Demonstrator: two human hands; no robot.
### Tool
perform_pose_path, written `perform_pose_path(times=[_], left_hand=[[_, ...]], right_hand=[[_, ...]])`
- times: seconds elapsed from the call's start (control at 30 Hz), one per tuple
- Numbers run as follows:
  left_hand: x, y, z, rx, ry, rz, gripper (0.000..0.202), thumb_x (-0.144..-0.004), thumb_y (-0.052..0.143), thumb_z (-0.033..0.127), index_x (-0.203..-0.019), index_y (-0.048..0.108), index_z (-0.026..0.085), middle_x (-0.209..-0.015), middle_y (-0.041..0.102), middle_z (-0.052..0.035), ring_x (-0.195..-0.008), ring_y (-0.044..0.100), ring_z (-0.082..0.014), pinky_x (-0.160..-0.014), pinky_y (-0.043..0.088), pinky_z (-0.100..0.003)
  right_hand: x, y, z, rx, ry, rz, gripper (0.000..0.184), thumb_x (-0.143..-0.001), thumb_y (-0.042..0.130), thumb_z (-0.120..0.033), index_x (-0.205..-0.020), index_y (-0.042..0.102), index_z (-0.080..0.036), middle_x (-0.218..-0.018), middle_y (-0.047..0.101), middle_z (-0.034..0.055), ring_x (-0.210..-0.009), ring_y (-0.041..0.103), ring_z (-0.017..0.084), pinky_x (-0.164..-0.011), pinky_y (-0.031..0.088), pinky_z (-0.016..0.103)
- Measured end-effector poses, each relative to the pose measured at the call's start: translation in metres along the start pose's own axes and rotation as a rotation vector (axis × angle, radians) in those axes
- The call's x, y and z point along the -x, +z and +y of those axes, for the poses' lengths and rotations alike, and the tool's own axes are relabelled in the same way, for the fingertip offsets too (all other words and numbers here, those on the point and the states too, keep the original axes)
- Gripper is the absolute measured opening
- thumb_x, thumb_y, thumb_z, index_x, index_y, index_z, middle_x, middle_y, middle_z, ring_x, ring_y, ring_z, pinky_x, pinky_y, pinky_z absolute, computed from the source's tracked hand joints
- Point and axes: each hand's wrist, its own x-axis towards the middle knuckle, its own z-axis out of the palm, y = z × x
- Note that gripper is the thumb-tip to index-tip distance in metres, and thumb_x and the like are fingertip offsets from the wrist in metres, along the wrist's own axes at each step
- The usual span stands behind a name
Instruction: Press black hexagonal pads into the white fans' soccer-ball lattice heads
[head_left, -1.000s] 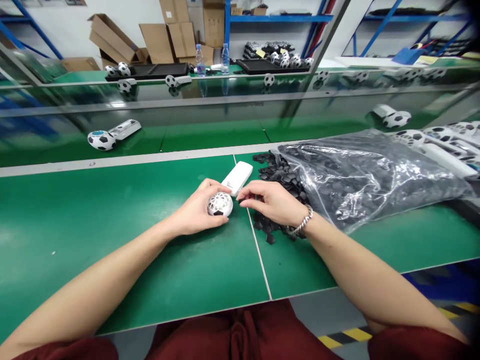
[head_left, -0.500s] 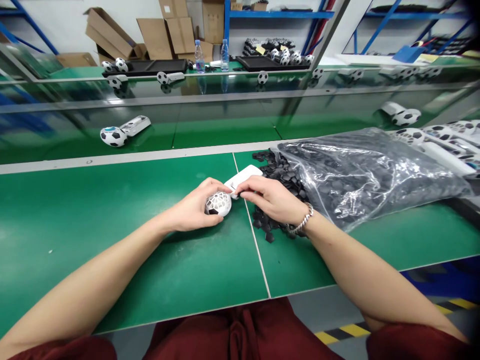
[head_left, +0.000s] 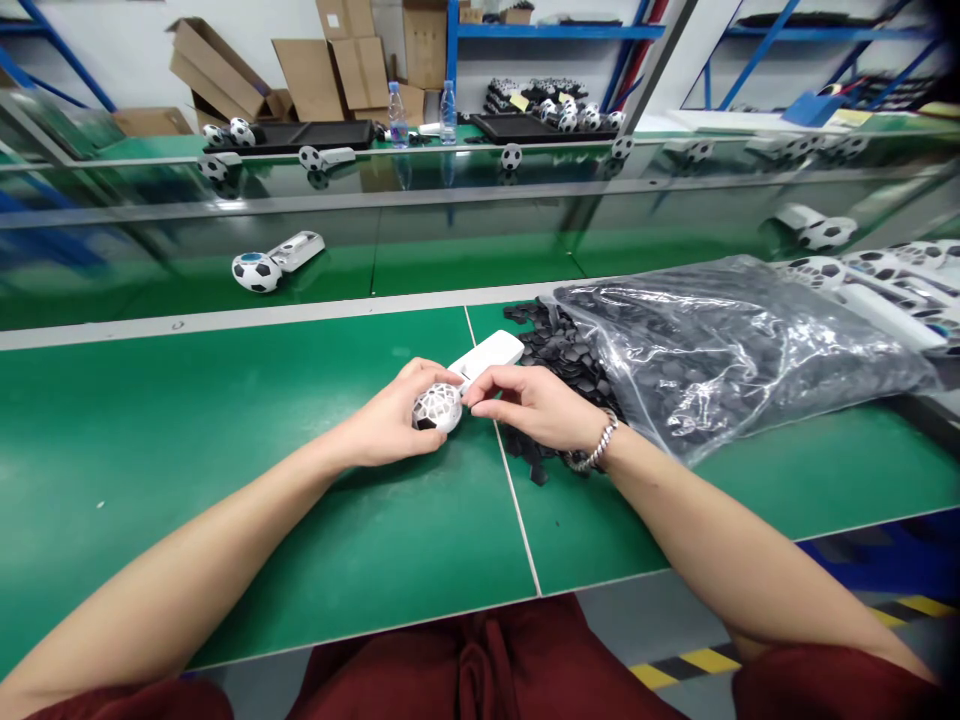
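My left hand point(head_left: 397, 415) is closed around a white football-patterned shell point(head_left: 437, 408), thumb at its near side and fingers over the far side. One black patch shows near its lower edge; the rest of the visible lattice is white. A white handle point(head_left: 489, 357) extends from it to the upper right. At the shell's right edge, my right hand point(head_left: 529, 403) has thumb and forefinger pinched; whatever is between the tips is too small to make out. Loose black patches point(head_left: 566, 350) lie in a pile beside and beneath that hand.
A clear plastic bag point(head_left: 735, 350) of black pieces lies on the right of the green table point(head_left: 262, 530). Behind, a conveyor point(head_left: 465, 245) carries football-shaped parts, including one point(head_left: 259, 271) at left. More white parts point(head_left: 885, 275) are heaped at far right.
My right fingertips have shifted slightly left and down against the shell, and the black patch seen between them no longer shows. Parts on the near conveyor have moved right, those on the far one left.
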Motion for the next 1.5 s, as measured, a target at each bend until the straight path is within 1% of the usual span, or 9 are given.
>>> perform_pose_path(times=[0.27, 0.4, 0.8, 0.97, 1.03, 1.13, 1.23, 1.33, 1.5], left_hand=[[-0.002, 0.006, 0.004, 0.031, -0.026, 0.087, 0.048, -0.066, 0.066, 0.028, -0.111, 0.05, 0.023, -0.11, 0.045, -0.0047, -0.108, 0.046, -0.022, -0.098, 0.035, -0.04], [-0.002, 0.012, 0.006, 0.034, -0.024, 0.156, 0.04, -0.068, 0.064, 0.026, -0.106, 0.052, 0.021, -0.106, 0.047, -0.0046, -0.104, 0.048, -0.0214, -0.096, 0.037, -0.04], [-0.004, 0.021, 0.007, 0.0, -0.026, 0.268, 0.03, -0.067, 0.058, 0.018, -0.096, 0.053, 0.019, -0.096, 0.048, -0.0031, -0.094, 0.05, -0.0196, -0.086, 0.041, -0.035], [-0.004, 0.018, 0.005, 0.048, -0.003, 0.287, 0.029, -0.065, 0.06, 0.017, -0.093, 0.055, 0.02, -0.094, 0.051, -0.0019, -0.092, 0.053, -0.0182, -0.085, 0.042, -0.034], [-0.018, 0.011, -0.002, 0.054, -0.012, 0.327, 0.028, -0.064, 0.061, 0.018, -0.091, 0.056, 0.02, -0.093, 0.053, -0.0009, -0.09, 0.055, -0.0176, -0.084, 0.044, -0.033], [-0.067, -0.01, -0.019, -0.002, -0.037, 0.468, 0.03, -0.066, 0.062, 0.022, -0.095, 0.055, 0.02, -0.097, 0.053, -0.002, -0.093, 0.055, -0.0195, -0.084, 0.045, -0.035], [-0.131, -0.034, -0.037, -0.073, -0.063, 0.597, 0.037, -0.071, 0.063, 0.028, -0.104, 0.052, 0.018, -0.107, 0.051, -0.0056, -0.102, 0.051, -0.0225, -0.089, 0.042, -0.041], [-0.18, -0.045, -0.056, -0.12, -0.109, 0.64, 0.036, -0.08, 0.058, 0.03, -0.112, 0.05, 0.015, -0.118, 0.049, -0.009, -0.108, 0.048, -0.0245, -0.091, 0.04, -0.046], [-0.195, -0.039, -0.083, -0.097, -0.167, 0.639, 0.038, -0.085, 0.053, 0.031, -0.119, 0.046, 0.017, -0.123, 0.047, -0.0096, -0.109, 0.049, -0.0247, -0.09, 0.041, -0.048]], right_hand=[[-0.002, 0.009, 0.005, 0.121, -0.074, 0.064, 0.004, -0.078, 0.059, -0.016, -0.075, 0.06, -0.015, -0.074, 0.06, -0.001, -0.069, 0.054, 0.009, -0.069, 0.042, 0.022], [-0.005, 0.014, 0.012, 0.156, -0.105, 0.109, 0.003, -0.077, 0.061, -0.016, -0.074, 0.061, -0.015, -0.072, 0.06, -0.0012, -0.068, 0.054, 0.009, -0.067, 0.041, 0.022], [-0.014, 0.017, 0.015, 0.082, 0.054, 0.181, 0.014, -0.068, 0.07, -0.023, -0.066, 0.059, -0.014, -0.064, 0.059, -0.0026, -0.059, 0.051, 0.008, -0.058, 0.041, 0.021], [-0.015, 0.017, 0.015, 0.126, 0.023, 0.223, 0.017, -0.07, 0.069, -0.026, -0.07, 0.057, -0.015, -0.066, 0.058, -0.0018, -0.06, 0.051, 0.009, -0.059, 0.042, 0.021], [-0.013, 0.016, 0.012, 0.21, -0.084, 0.284, 0.013, -0.074, 0.065, -0.025, -0.074, 0.057, -0.016, -0.073, 0.057, -0.0001, -0.067, 0.053, 0.011, -0.065, 0.043, 0.023], [-0.01, 0.016, 0.01, 0.3, -0.207, 0.33, 0.012, -0.079, 0.061, -0.028, -0.08, 0.057, -0.017, -0.081, 0.057, 0.0022, -0.077, 0.053, 0.013, -0.071, 0.044, 0.025], [-0.008, 0.019, 0.014, 0.399, -0.239, 0.249, 0.012, -0.081, 0.058, -0.03, -0.085, 0.057, -0.019, -0.087, 0.057, 0.0035, -0.08, 0.054, 0.014, -0.074, 0.045, 0.025], [-0.011, 0.021, 0.024, 0.56, -0.253, 0.127, 0.015, -0.082, 0.056, -0.033, -0.089, 0.058, -0.02, -0.093, 0.059, 0.0036, -0.083, 0.056, 0.015, -0.075, 0.046, 0.025], [-0.017, 0.02, 0.037, 0.765, -0.266, 0.014, 0.019, -0.084, 0.051, -0.037, -0.09, 0.059, -0.021, -0.09, 0.062, 0.0018, -0.082, 0.059, 0.016, -0.072, 0.046, 0.027]])
